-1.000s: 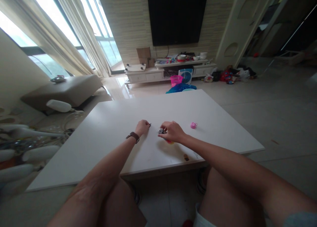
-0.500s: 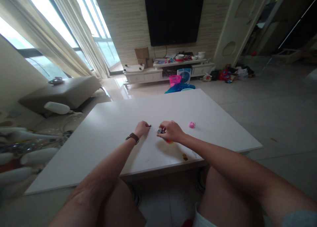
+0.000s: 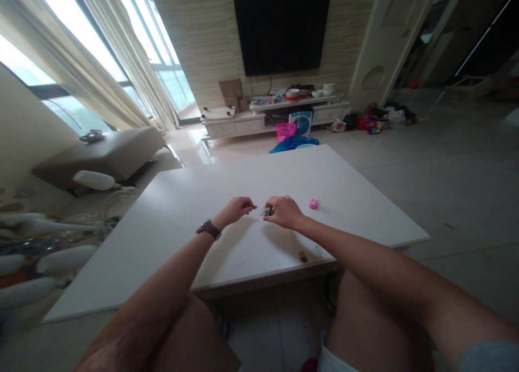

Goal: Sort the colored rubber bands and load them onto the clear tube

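Note:
Over the white table [image 3: 186, 199], my left hand [image 3: 235, 211] pinches a small dark piece [image 3: 254, 207] that juts from its fingertips; its kind is too small to tell. Just to the right, my right hand [image 3: 285, 212] is closed around a small silvery, black-and-clear object [image 3: 266, 212], partly hidden by the fingers. A narrow gap separates the two held things. A pink trinket [image 3: 313, 204] lies on the table beyond my right hand. Nearer the front edge are a small brown-and-black item [image 3: 303, 257] and a clear bit [image 3: 318, 250].
A white lamp-like fixture [image 3: 95, 180] stands left of the table. Behind the table are a pink basket [image 3: 285, 131], a blue bag [image 3: 290, 144] and a low TV cabinet [image 3: 243, 126] with bowls and boxes. My legs are under the front edge.
My left hand has lifted the small dark piece off the tabletop and moved right, closer to my right hand. My right hand has shifted slightly right with its object.

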`<state>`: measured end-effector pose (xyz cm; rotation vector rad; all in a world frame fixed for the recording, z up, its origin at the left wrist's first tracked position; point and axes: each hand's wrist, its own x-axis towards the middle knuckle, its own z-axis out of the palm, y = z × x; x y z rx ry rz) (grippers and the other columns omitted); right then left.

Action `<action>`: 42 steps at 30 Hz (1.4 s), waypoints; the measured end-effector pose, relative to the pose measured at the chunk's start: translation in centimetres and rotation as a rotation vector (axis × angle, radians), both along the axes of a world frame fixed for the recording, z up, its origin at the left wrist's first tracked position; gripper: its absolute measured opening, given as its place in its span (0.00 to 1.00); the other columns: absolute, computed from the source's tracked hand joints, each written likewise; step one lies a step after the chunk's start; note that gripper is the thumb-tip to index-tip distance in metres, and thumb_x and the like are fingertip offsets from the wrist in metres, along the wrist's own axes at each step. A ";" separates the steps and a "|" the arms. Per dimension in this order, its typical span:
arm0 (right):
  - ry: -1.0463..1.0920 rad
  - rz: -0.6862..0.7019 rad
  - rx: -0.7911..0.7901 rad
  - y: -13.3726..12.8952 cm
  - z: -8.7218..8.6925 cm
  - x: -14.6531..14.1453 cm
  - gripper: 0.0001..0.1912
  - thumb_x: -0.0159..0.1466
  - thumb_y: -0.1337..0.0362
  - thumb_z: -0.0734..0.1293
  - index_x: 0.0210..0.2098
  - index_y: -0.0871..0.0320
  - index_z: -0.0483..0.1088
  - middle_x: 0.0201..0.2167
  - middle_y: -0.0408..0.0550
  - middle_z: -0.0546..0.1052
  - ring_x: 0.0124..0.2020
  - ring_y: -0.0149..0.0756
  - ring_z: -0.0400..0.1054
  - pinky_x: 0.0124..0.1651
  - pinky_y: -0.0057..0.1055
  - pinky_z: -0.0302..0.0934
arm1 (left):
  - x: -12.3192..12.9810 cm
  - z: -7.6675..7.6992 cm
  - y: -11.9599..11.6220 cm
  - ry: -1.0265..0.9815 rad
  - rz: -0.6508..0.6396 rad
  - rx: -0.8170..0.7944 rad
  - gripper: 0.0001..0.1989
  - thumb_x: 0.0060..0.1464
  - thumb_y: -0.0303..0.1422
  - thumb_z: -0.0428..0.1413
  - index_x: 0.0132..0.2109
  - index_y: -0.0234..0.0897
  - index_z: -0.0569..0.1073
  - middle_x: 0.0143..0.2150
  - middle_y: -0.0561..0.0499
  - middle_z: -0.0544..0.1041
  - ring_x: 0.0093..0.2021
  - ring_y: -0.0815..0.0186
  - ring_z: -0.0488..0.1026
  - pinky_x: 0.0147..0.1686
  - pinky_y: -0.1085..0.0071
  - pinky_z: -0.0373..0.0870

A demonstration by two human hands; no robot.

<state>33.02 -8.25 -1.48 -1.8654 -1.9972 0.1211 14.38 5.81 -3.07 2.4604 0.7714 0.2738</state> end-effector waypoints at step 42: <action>0.095 0.029 0.053 -0.2 -0.2 -0.6 0.13 0.56 0.55 0.77 0.37 0.55 0.77 0.36 0.44 0.79 0.35 0.35 0.72 0.39 0.31 0.56 | -0.1 3.6 -5.8 -0.190 -0.156 -0.102 0.09 0.58 0.30 0.54 0.46 0.40 0.67 0.44 0.47 0.80 0.46 0.61 0.76 0.48 0.64 0.70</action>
